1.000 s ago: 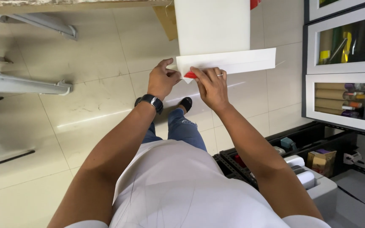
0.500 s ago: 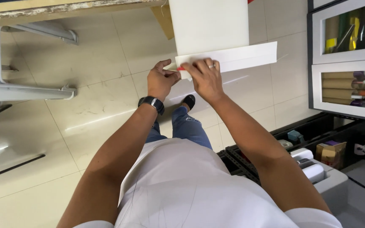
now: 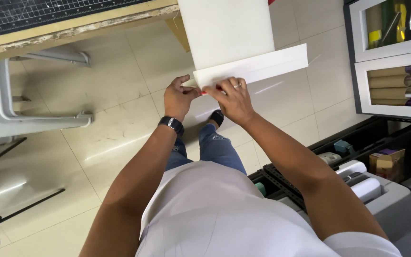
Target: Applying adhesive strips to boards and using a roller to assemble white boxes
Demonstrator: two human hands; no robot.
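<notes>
1. Pale tiled floor point(image 3: 96, 109) fills most of the view, seen from standing height. A tabletop point(image 3: 72, 26) with a gridded cutting mat point(image 3: 48, 12) runs along the top edge, its worn wooden lip facing the person.

2. At right, a white-framed cabinet point(image 3: 391, 57) holds rolls of material behind glass, laid flat so they stay stacked. Below it, a dark shelf unit point(image 3: 367, 162) carries small boxes and tape rolls.

3. A white plastic chair point(image 3: 20, 114) stands at left, apart from the work.

4. A large white sheet point(image 3: 229, 33) hangs over the tabletop's edge. Its lower strip point(image 3: 262, 66) is turned up along a crease, likely so the overhang gives free room to fold against.

5. Left hand point(image 3: 179, 97), wristwatch on the wrist, pinches the fold's left end between thumb and curled fingers, apparently steadying it.

6. Right hand point(image 3: 234, 97), ring on one finger, lies closed over the crease, fingers pressed down on a small red tool point(image 3: 210, 91). Only its tip shows; its kind cannot be told.
</notes>
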